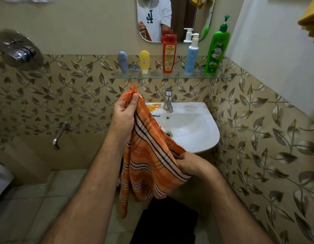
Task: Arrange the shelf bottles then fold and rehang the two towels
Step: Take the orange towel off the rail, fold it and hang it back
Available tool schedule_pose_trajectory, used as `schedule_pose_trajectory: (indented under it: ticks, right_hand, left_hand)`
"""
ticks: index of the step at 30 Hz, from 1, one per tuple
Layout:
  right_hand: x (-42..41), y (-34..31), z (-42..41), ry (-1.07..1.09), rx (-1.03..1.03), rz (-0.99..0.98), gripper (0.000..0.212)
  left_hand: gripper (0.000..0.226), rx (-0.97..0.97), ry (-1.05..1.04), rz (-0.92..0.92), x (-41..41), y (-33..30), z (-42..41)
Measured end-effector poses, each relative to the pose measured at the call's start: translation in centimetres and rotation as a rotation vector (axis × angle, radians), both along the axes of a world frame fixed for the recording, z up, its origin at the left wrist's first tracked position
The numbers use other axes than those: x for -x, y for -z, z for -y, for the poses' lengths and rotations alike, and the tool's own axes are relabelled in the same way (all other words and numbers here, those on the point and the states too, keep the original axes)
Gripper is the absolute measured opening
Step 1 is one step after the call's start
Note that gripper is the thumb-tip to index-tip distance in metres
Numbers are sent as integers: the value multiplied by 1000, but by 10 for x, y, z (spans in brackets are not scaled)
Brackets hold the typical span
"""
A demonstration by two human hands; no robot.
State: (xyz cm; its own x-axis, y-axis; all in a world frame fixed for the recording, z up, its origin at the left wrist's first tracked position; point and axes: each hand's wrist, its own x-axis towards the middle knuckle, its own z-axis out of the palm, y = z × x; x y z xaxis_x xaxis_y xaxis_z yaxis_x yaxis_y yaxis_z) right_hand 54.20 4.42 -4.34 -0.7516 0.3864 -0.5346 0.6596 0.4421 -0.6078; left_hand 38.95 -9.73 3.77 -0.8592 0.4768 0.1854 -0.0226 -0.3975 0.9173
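Hands [125, 114] [191, 164] pinch orange towel [149, 161] edges.

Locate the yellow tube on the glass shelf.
In the head view, the yellow tube stands cap-down left of centre on the glass shelf, between the grey-blue tube and the red bottle.

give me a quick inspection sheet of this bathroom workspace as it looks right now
surface: glass shelf under the mirror, bottles upright in a row.
job's things: grey tube, yellow tube, red bottle, blue pump bottle, green pump bottle; orange striped towel in hand; yellow towel at upper right.
clutter: orange sachets on the sink rim.
grippers: left hand pinches the towel's top corner; right hand grips its lower edge.
cables: nothing seen.
surroundings: leaf-pattern tiles, basin tap, shower valve, wall spout.
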Motion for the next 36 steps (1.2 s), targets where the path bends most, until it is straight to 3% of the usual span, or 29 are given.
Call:
schedule_pose_trajectory:
  ticks: [2, 5, 9, 12, 14, 16, 18, 19, 21, 26, 28, 30, 33, 36]
  right_hand:
    - [6, 1, -15, -5, -211, -11, 21]
    - [9, -4, -40, 46, -359, -97, 7]
    - [11, -5, -67, 223, -567, -303, 20]
    - [14, 0, -83, 332, -593, -475, 25]
    - [17, 3, -94, 422, -514, -510, 32]
    - [19, 3, -107, 547, -266, -526, 40]
    - [21, 1, -116, 590, 28, -524, 31]
    - [22, 1, -120, 557, 74, -493, 20]
    - [22, 6, -129, 506, 16, -455, 9]
    - [26, 14, -135, 443, -418, -244, 9]
    - [25, 17, -140, 395, -476, -145, 12]
    - [23, 19, -145, 321, -351, -35, 16]
    - [18, 16, -152, 240, 45, 85, 22]
    - [18, 4, -160, 235, 258, 67, 15]
  left_hand:
    - [21, 9, -31, -26, 4, -3, -6]
    - [21, 17, -98, -58, 14, -4, -14]
    - [21, 13, -172, -65, 25, -4, -26]
    - [21, -3, -207, -76, 27, -4, -37]
    - [24, -12, -233, -106, 26, -7, -45]
    - [25, 8, -265, -144, 24, -9, -55]
    - [25, 26, -306, -158, 22, -11, -64]
    - [25, 33, -325, -164, 22, -11, -68]
    - [25, 48, -344, -184, 21, -11, -73]
    - [21, 79, -344, -216, 18, -10, -82]
    - [21, 61, -346, -211, 17, -12, -84]
    - [21, 54, -351, -202, 19, -13, -84]
    - [21, 59, -377, -186, 26, -8, -77]
    - [15, 58, -465, -121, 36, 2, -65]
